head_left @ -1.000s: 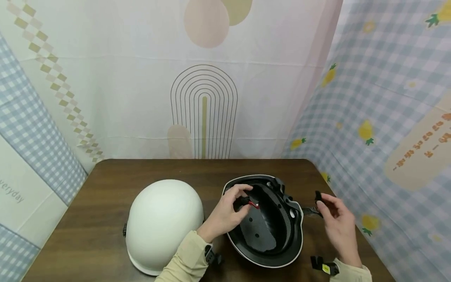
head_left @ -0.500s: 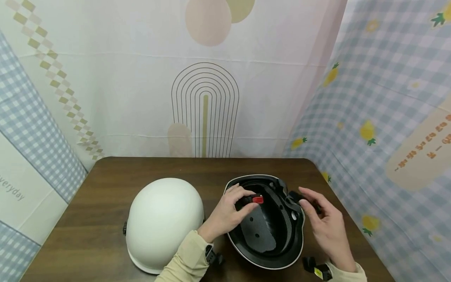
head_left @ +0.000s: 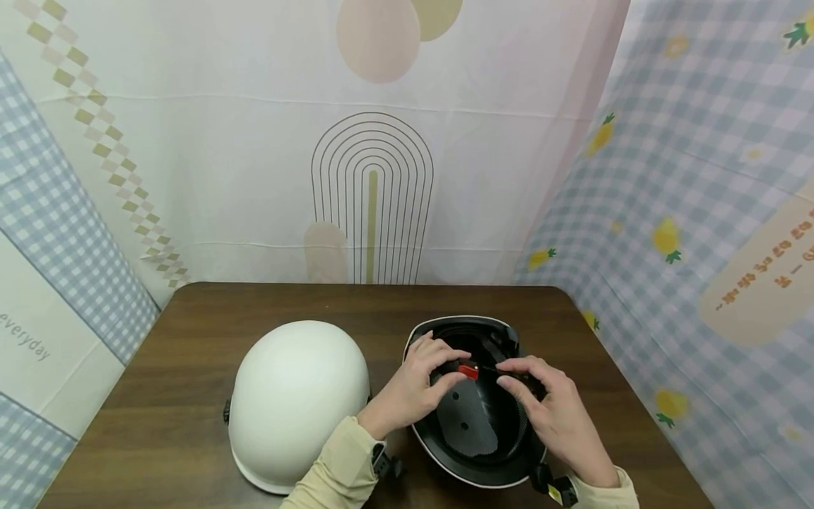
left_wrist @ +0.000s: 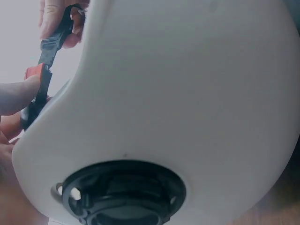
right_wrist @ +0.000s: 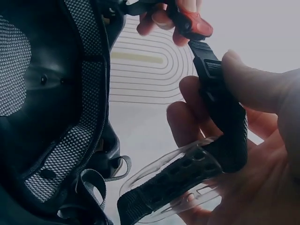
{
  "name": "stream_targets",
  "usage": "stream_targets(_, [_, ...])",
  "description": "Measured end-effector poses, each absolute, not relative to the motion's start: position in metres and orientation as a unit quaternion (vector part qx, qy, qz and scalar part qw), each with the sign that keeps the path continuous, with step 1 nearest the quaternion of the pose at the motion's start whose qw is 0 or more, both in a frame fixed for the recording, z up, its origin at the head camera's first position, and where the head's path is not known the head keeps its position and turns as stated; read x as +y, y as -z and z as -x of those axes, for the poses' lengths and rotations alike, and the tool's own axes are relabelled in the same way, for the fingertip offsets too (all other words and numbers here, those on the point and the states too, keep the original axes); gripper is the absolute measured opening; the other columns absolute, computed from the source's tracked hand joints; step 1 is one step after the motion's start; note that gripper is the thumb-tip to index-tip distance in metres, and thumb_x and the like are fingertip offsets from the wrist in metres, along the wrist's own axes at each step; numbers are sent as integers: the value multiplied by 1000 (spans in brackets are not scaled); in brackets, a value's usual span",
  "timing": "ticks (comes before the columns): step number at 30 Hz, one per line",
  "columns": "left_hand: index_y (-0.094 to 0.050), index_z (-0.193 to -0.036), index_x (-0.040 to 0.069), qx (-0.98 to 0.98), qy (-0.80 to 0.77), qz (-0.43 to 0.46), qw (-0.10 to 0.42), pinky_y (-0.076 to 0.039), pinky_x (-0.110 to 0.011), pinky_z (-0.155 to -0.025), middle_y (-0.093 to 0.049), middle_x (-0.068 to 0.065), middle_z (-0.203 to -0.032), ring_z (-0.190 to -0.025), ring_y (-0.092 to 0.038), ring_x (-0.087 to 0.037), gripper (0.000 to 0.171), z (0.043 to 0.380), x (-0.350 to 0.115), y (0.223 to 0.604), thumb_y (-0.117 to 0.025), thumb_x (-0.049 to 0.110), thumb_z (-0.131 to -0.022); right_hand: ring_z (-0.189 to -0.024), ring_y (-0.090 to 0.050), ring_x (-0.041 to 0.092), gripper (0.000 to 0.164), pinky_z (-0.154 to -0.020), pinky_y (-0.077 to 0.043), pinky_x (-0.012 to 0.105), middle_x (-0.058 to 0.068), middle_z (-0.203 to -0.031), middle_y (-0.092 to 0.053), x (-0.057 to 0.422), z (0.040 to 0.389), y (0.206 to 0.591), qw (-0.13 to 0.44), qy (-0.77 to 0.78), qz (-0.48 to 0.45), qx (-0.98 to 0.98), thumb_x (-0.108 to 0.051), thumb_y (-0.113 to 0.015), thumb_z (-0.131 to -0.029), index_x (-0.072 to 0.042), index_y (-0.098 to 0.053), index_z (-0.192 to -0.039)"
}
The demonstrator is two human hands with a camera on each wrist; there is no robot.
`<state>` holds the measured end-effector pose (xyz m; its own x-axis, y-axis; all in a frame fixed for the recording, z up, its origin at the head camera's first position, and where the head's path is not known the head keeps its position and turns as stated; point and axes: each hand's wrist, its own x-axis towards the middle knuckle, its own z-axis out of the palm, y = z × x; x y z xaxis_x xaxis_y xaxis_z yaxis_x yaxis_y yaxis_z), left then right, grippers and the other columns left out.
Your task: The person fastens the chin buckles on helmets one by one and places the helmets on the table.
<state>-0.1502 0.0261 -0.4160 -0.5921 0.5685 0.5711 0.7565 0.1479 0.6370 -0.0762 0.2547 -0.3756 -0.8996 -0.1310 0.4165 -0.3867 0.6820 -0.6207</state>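
Observation:
A helmet [head_left: 467, 438] lies upturned on the table, its black inside facing up. Over its opening, my left hand [head_left: 413, 385] pinches a black buckle with a red tab [right_wrist: 199, 26] between thumb and fingers. My right hand [head_left: 550, 410] grips the strap [right_wrist: 229, 117] of the other side, thumb on the black buckle tongue [right_wrist: 207, 65]. The tongue's end is right at the buckle's mouth in the right wrist view. A clear chin cup [right_wrist: 168, 185] hangs along this strap.
A second helmet [head_left: 299, 403], white, stands dome up to the left, close to my left forearm. White helmet shell [left_wrist: 187, 93] with a black round fitting [left_wrist: 124, 192] fills most of the left wrist view. Behind the wooden table [head_left: 210, 332] hangs a printed curtain [head_left: 254, 177].
My right hand has moved left from beyond the helmet's right side to over its opening, bringing the strap to the buckle. My left hand stays nearly in place, the red tab shifting slightly right.

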Motion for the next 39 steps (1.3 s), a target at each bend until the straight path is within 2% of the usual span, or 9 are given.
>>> stream_targets(19, [-70,-117,12,-751,450,468,119,-19,-49,-114,-66,6,-102,-104,-56,-8,27,149,28,415,-69,23,-92,-83,-60,6,26,-69,-49,26,-16,-99,-65,253,77,378,182,-351,-165,-904,-15,-71,-89,-30,-68,-109])
stream_targets(24, [-74,-111,11,-744,448,482,113,-20,-43,-115,-69,4,-99,-103,-58,-8,24,150,27,415,-71,20,-89,-89,-61,6,26,-76,-50,34,-18,-102,-65,252,78,380,192,-323,-173,-910,-13,-72,-88,-30,-69,-107])
stream_targets(29, [-76,-104,10,-732,462,490,104,-22,-42,-115,-70,4,-94,-100,-60,-7,20,150,28,415,-75,17,-85,-88,-62,7,28,-85,-42,44,-19,-98,-65,251,78,380,200,-313,-183,-910,-10,-73,-86,-31,-70,-105])
stream_targets(39, [-77,-100,12,-711,503,484,83,-23,-43,-114,-71,6,-92,-96,-62,-2,16,150,29,414,-75,18,-85,-86,-61,6,33,-89,-40,44,-18,-95,-64,249,77,379,218,-324,-205,-898,-5,-75,-82,-29,-69,-104])
